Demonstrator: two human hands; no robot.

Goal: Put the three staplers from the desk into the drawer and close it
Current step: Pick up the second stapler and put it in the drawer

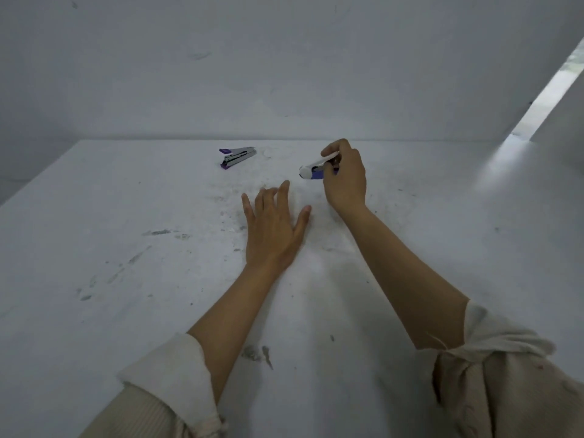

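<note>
The right hand (344,178) has its fingers (330,150) wrapped round the rear end of a white and purple stapler (311,171), toward the far edge of the white counter (126,200); its white nose points left, and I cannot tell whether it touches the surface. The left hand (273,229) lies palm down just nearer, fingers spread wide and holding nothing. A second stapler (237,156), metal with purple ends, lies on the counter close to the far edge, left of the held one and well apart from both hands. Cream sleeves (170,371) are pushed up both forearms. Grey smudges mark the counter.
</note>
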